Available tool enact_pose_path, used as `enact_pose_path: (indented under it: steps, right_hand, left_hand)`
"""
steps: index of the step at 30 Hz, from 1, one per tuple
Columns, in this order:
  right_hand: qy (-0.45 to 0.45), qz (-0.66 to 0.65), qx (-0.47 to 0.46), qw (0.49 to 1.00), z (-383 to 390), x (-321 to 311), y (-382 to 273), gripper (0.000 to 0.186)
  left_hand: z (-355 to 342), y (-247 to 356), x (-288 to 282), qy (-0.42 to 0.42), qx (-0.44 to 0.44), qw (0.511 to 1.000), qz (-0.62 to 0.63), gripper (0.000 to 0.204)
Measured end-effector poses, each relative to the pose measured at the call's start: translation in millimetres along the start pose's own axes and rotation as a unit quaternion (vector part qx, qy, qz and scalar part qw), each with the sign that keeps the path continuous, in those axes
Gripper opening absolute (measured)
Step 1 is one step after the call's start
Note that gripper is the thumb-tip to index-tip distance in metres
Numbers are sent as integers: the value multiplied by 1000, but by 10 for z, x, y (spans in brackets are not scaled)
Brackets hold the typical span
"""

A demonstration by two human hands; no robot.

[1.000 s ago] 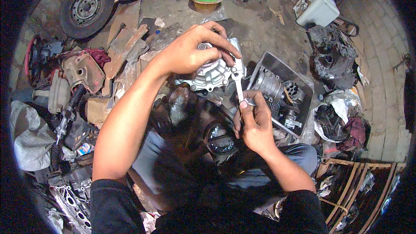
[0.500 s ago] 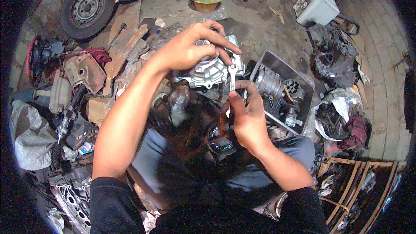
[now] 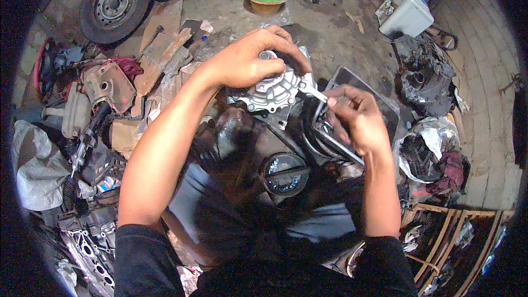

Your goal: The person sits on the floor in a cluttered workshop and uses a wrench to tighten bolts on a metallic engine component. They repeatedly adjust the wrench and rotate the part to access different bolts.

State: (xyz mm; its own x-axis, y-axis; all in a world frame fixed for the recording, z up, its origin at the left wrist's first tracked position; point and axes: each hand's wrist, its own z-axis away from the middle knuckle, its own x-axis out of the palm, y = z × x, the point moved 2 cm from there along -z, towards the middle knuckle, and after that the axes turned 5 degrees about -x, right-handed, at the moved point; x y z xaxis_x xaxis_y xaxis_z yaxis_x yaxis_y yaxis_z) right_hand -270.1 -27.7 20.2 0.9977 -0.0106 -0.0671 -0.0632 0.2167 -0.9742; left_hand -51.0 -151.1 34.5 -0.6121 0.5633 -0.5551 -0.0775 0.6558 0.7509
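Observation:
A silver cast-metal housing (image 3: 269,96) with several bolt lugs stands in front of me. My left hand (image 3: 250,58) is bent over its top, with curled fingers against its right side; some fingertips are hidden. My right hand (image 3: 357,115) pinches the near end of a small wrench (image 3: 313,92) between thumb and fingers. The wrench slants down to the right, its head at the housing's right edge just below my left fingertips. Below, between my legs, sits a round dark container (image 3: 285,175) with shiny dark contents and a bar across it.
A grey plastic bin (image 3: 385,107) stands partly behind my right hand. Greasy black parts (image 3: 421,77) lie farther right, below a white box (image 3: 406,11). Wood scraps and car parts crowd the left, under a wheel (image 3: 114,4). A basin (image 3: 267,6) with a green bowl sits ahead.
My right hand has swung right and outward with the wrench, which turned from upright to slanting right. My left hand stays over the housing, its index finger more bent. The round container is now uncovered.

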Motion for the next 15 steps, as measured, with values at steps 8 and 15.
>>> enact_pose_path:
  steps: [8,15]
  right_hand:
    - [53,-9,-89,995,-591,-32,-74,29]
    - [234,-158,-190,940,-809,18,33,33]
  left_hand:
    - [-27,-3,-17,-28,-37,998,30,49]
    - [-32,-17,7,17,12,999,48,45]
